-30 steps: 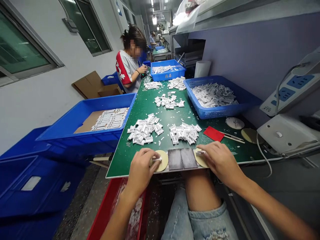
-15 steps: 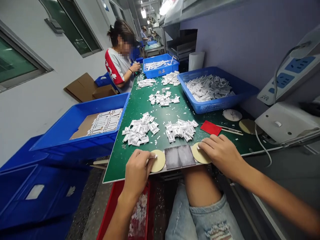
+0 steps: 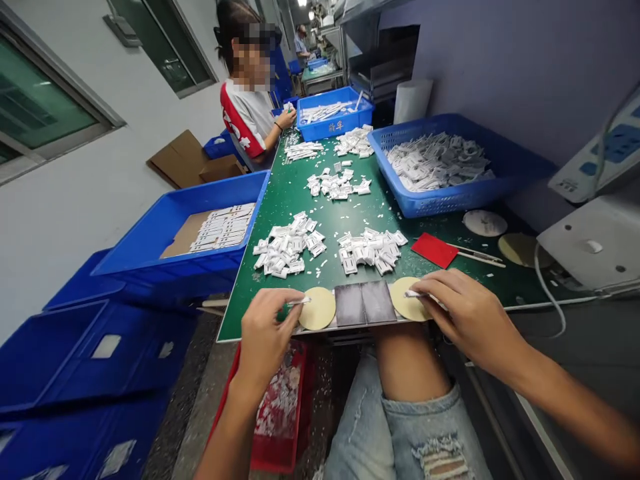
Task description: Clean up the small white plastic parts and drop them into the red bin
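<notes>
My left hand (image 3: pixel 267 325) pinches a small white piece (image 3: pixel 300 301) at the left edge of a round yellow pad (image 3: pixel 320 309). Between the fingers of my right hand (image 3: pixel 463 307) is another white piece (image 3: pixel 413 293), over the right yellow pad (image 3: pixel 406 303). Two dark grey rectangular pads (image 3: pixel 364 303) lie side by side between the yellow ones, along the table's front edge. Just behind them are two heaps of white plastic parts, a left heap (image 3: pixel 289 247) and a right heap (image 3: pixel 371 250).
A blue basket (image 3: pixel 430 200) of white parts stands at the right of the green table (image 3: pixel 345 220), near a red cloth-like piece (image 3: pixel 434 250). Blue crates (image 3: pixel 220 257) line the left side. A person (image 3: pixel 250 120) sits at the far left.
Both hands have lifted slightly, and the white pieces show more between the fingers. The camera view has shifted, moving the table and person a little within the picture.
</notes>
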The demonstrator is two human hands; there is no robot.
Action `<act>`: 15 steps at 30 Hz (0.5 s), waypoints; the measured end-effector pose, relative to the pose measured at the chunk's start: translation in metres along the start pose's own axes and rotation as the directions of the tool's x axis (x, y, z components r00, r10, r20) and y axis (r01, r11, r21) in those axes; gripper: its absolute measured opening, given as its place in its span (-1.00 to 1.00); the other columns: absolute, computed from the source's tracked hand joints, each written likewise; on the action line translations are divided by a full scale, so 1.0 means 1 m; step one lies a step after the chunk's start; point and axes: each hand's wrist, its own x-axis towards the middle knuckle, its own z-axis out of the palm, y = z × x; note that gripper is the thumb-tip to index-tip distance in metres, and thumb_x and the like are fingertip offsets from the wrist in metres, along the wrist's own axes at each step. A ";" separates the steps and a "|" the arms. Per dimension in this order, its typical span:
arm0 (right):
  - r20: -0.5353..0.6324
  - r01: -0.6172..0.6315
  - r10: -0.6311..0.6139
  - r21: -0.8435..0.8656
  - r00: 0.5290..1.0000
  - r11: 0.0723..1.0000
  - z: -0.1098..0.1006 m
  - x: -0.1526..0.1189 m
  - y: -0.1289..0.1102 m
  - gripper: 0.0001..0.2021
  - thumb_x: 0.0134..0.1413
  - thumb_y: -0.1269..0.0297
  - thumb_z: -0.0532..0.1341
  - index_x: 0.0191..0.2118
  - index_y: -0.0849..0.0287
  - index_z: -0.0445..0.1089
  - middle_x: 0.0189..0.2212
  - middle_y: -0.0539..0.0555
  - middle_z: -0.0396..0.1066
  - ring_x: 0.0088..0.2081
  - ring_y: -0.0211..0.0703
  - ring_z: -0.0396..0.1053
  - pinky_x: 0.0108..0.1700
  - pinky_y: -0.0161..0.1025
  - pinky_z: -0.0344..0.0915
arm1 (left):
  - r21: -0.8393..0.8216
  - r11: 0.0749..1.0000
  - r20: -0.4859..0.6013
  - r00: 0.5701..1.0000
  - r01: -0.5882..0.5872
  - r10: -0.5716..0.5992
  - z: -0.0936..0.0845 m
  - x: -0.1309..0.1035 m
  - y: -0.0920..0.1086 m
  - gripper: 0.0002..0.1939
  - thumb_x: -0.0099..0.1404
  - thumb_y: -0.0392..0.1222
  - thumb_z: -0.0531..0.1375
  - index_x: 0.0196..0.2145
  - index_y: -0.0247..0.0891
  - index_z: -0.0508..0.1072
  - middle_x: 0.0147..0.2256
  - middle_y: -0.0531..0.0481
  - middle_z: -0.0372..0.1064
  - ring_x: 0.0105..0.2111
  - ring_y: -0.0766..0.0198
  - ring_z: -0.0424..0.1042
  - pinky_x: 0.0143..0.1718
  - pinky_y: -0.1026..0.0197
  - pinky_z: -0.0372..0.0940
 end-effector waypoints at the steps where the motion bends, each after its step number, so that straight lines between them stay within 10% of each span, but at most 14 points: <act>1: 0.024 0.020 -0.018 -0.063 1.000 0.998 0.006 0.003 0.001 -0.87 0.25 0.38 0.12 -0.15 0.17 0.40 -0.23 0.12 0.44 -0.22 -0.08 0.28 -0.19 -0.16 0.15 | 0.029 1.000 0.075 0.997 -0.004 0.002 0.002 -0.003 0.000 -0.91 0.32 -0.20 0.18 -0.27 -0.18 0.49 -0.28 -0.01 0.48 -0.25 0.19 0.38 -0.26 0.18 0.25; 15: 0.115 0.104 -0.075 -0.277 0.991 0.955 0.010 0.009 -0.004 -0.81 0.30 0.35 0.07 -0.21 0.16 0.44 -0.31 0.11 0.45 -0.28 -0.10 0.26 -0.28 -0.14 -0.01 | 0.130 0.990 0.161 0.987 -0.049 0.027 0.018 0.000 0.002 -0.83 0.39 -0.18 0.08 -0.29 -0.22 0.44 -0.32 -0.04 0.43 -0.31 0.18 0.32 -0.28 0.17 0.17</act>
